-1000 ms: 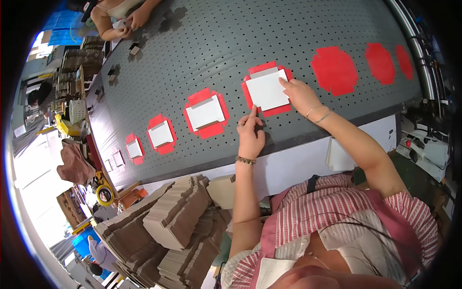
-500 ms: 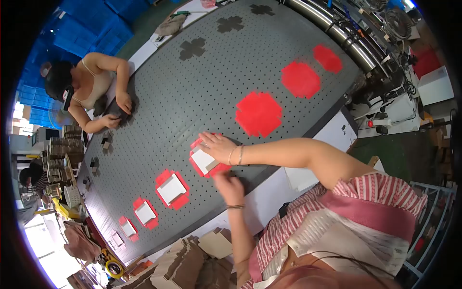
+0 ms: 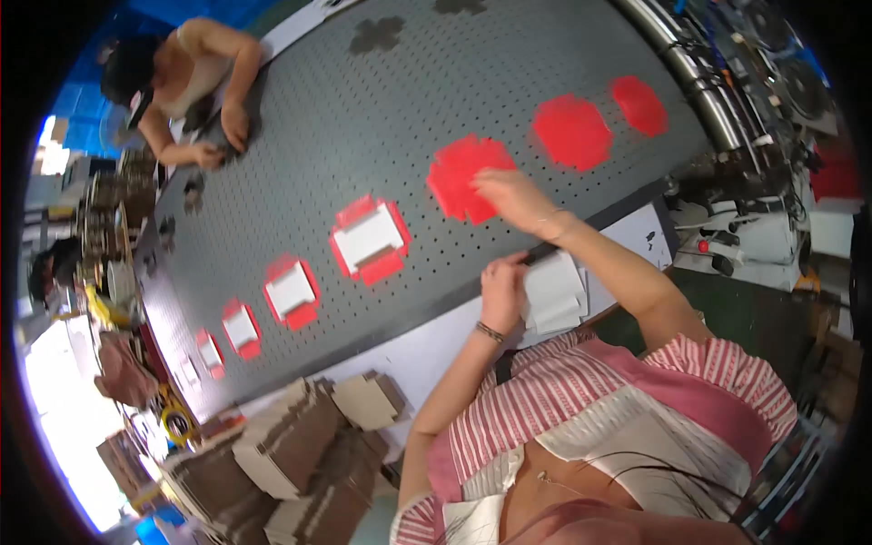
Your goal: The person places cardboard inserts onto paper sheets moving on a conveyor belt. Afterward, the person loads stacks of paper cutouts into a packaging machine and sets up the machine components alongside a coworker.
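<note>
My right hand (image 3: 516, 200) reaches over a red cross-shaped sheet (image 3: 465, 173), fingers stretched out and a little blurred, fingertips on or just above it. My left hand (image 3: 503, 292) is at the near edge of the dark perforated belt (image 3: 436, 82), fingers curled, beside a stack of white boards (image 3: 556, 295); whatever it may hold is hidden. To the left lies another red sheet (image 3: 354, 216) with a white board (image 3: 371, 238) on its middle, flaps folded up. Further left, several smaller-looking red sheets carry white boards, such as one white board (image 3: 291, 288).
Two more red sheets (image 3: 572, 132) lie to the right, near a metal roller (image 3: 677, 54). Black sheets (image 3: 377, 34) lie on the far side, where a co-worker (image 3: 204, 82) handles a dark piece. Stacked brown-grey boards (image 3: 291, 436) stand at lower left.
My right hand has left the white board and moved right to the bare red sheet. My left hand has moved right to the white stack. The view and belt pieces have shifted.
</note>
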`<state>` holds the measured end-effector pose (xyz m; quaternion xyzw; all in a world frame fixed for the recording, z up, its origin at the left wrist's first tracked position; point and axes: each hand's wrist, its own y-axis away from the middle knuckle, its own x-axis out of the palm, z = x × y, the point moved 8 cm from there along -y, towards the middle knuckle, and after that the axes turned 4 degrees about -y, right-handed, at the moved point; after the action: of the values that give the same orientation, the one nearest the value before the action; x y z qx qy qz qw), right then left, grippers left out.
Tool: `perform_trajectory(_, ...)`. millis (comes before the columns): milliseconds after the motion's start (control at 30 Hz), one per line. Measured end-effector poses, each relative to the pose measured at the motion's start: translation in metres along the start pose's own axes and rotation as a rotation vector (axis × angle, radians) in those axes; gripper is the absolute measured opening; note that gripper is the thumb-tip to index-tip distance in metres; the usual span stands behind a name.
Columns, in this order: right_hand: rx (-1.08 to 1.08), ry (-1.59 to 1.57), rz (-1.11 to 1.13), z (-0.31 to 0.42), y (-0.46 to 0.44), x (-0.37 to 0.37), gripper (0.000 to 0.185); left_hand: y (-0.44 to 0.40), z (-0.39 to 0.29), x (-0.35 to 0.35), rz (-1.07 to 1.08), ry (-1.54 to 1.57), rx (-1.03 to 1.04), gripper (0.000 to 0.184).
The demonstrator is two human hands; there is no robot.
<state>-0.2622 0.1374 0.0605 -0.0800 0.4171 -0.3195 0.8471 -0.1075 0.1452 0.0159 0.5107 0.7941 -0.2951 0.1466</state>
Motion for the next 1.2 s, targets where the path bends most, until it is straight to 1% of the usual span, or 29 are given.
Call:
perform_trajectory(33, 0.004, 0.137, -0.053, -0.004, 0.014, -0.015, 0.027, 0.006, 0.037, -0.005, -0.026, 0.113, -0.242, 0.009)
perform_trajectory(67, 0.001, 0.106, -0.033, 0.001, 0.025, -0.025, 0.027, 0.004, 0.048, -0.027, -0.076, 0.114, -0.395, 0.007)
perform_trajectory(100, 0.08, 0.028, 0.099, 0.006, 0.036, -0.027, 0.031, 0.004, 0.067, -0.043, -0.153, 0.099, -0.432, 0.009)
perform_trajectory(133, 0.156, -0.047, 0.23, 0.009, 0.046, -0.019, 0.036, -0.001, 0.077, -0.06, -0.182, 0.074, -0.473, 0.011)
perform_trajectory(167, 0.155, -0.067, 0.242, 0.016, 0.051, -0.014, 0.036, -0.009, 0.08, -0.074, -0.202, 0.05, -0.451, 0.013)
perform_trajectory(200, 0.186, -0.083, 0.336, 0.018, 0.057, -0.002, 0.04, -0.015, 0.085, -0.081, -0.204, 0.038, -0.461, 0.013)
perform_trajectory(233, 0.216, -0.095, 0.428, 0.018, 0.061, 0.01, 0.045, -0.021, 0.092, -0.085, -0.208, 0.105, -0.485, 0.014)
perform_trajectory(267, 0.214, -0.107, 0.428, 0.014, 0.055, 0.015, 0.045, -0.025, 0.097, -0.088, -0.211, 0.171, -0.509, 0.015)
perform_trajectory(333, 0.13, -0.036, 0.065, 0.005, 0.024, -0.005, 0.043, -0.035, 0.099, -0.092, -0.228, 0.155, -0.489, 0.017)
perform_trajectory(367, 0.26, -0.019, 0.032, -0.008, 0.016, -0.008, 0.048, -0.037, 0.098, -0.096, -0.249, 0.147, -0.462, 0.02)
perform_trajectory(400, 0.319, 0.072, 0.054, -0.018, 0.007, -0.006, 0.048, -0.036, 0.099, -0.098, -0.249, 0.142, -0.468, 0.02)
perform_trajectory(467, 0.395, 0.106, 0.13, -0.039, 0.002, 0.013, 0.047, -0.042, 0.09, -0.08, 0.074, -0.001, -0.301, 0.04)
perform_trajectory(533, 0.402, 0.129, 0.166, -0.043, 0.002, 0.026, 0.045, -0.039, 0.092, -0.074, 0.145, -0.158, -0.225, 0.068)
perform_trajectory(600, 0.402, 0.156, 0.207, -0.048, 0.0, 0.037, 0.044, -0.031, 0.105, -0.068, 0.26, -0.101, -0.353, 0.082)
perform_trajectory(633, 0.396, 0.143, 0.197, -0.048, 0.002, 0.04, 0.044, -0.031, 0.105, -0.07, 0.26, -0.099, -0.36, 0.082)
perform_trajectory(700, 0.391, 0.126, 0.192, -0.049, 0.003, 0.045, 0.044, -0.03, 0.108, -0.072, 0.274, -0.089, -0.388, 0.088)
perform_trajectory(933, 0.404, 0.083, 0.218, -0.039, 0.003, 0.055, 0.047, -0.024, 0.119, -0.084, 0.277, -0.071, -0.405, 0.084)
perform_trajectory(1000, 0.414, 0.062, 0.206, -0.037, 0.005, 0.06, 0.047, -0.023, 0.122, -0.089, 0.27, -0.091, -0.382, 0.084)
perform_trajectory(1100, 0.347, 0.12, 0.181, -0.034, 0.002, 0.067, 0.046, -0.02, 0.127, -0.094, 0.266, -0.063, -0.398, 0.084)
perform_trajectory(1167, 0.427, 0.153, 0.233, -0.035, 0.003, 0.071, 0.045, -0.019, 0.129, -0.097, 0.265, -0.043, -0.416, 0.084)
perform_trajectory(1200, 0.428, 0.152, 0.23, -0.032, 0.003, 0.071, 0.045, -0.018, 0.13, -0.098, 0.262, -0.032, -0.426, 0.084)
